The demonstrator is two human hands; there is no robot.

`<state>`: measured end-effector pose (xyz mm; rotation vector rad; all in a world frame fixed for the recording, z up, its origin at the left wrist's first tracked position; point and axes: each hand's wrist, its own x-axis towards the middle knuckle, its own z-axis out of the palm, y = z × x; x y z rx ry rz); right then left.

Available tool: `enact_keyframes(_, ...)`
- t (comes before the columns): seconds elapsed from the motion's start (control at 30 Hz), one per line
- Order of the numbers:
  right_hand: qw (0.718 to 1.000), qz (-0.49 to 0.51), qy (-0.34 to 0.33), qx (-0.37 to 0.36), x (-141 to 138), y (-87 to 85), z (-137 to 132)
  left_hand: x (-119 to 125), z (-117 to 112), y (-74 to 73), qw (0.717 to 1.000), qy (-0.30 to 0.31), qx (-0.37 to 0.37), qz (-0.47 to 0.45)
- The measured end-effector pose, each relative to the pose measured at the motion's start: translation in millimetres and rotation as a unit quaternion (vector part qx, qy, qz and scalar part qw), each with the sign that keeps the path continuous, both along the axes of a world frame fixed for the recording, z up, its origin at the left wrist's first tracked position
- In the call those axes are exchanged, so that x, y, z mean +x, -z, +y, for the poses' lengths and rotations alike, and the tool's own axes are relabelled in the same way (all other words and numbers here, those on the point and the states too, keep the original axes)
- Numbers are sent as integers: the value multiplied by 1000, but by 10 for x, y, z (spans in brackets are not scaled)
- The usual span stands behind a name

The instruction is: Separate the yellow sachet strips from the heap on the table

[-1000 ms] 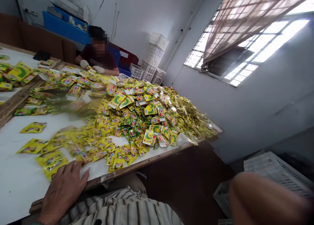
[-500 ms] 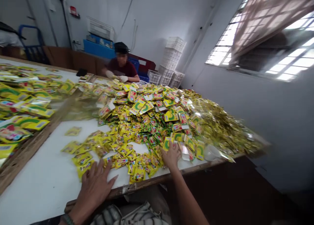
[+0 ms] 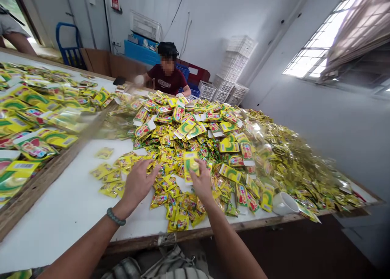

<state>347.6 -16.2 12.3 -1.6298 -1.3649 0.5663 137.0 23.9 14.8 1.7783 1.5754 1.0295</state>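
Between the thumb and fingers of my right hand [image 3: 202,183] is a small yellow-and-green carton [image 3: 189,162], held upright above the sachets. My left hand [image 3: 138,183] reaches over the loose yellow sachets [image 3: 161,200], thumb apart from its fingers; the fingertips are partly hidden and I see nothing held. Behind both hands rises a heap of similar cartons [image 3: 185,128], several with white flaps open, mixed with small sachets.
A wooden strip [image 3: 61,161] divides the white tabletop [image 3: 82,197]; larger yellow packs [image 3: 36,145] lie left of it. A white cup [image 3: 284,203] lies tipped near the front edge. Across the table sits a co-worker [image 3: 166,78]. White crates [image 3: 234,63] are stacked behind.
My right hand has lifted a carton from near the front edge and moved left with it. My left hand has moved forward onto the sachets. The view has shifted left.
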Motion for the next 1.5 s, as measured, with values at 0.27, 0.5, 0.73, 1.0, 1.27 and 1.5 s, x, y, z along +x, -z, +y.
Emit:
enact_keyframes(0.27,983,42,-156,-85,-31,-20,491,332,265,239,909,-6,-178,-377)
enact_keyframes(0.5,973,-123,-100,-165,189,319,818,493,584,211,911,-55,-128,-389)
enact_keyframes(0.73,937,307,-127,-108,289,321,797,312,565,252,849,-37,-112,-514)
enact_keyframes(1.0,951,244,-189,-6,217,316,738,408,390,129,824,65,-244,-507)
enact_keyframes(1.27,941,-95,-292,141,358,163,629,291,435,118,718,56,-458,-521)
enact_keyframes(1.5,984,137,-64,99,471,185,749,375,420,343,922,46,-276,-267)
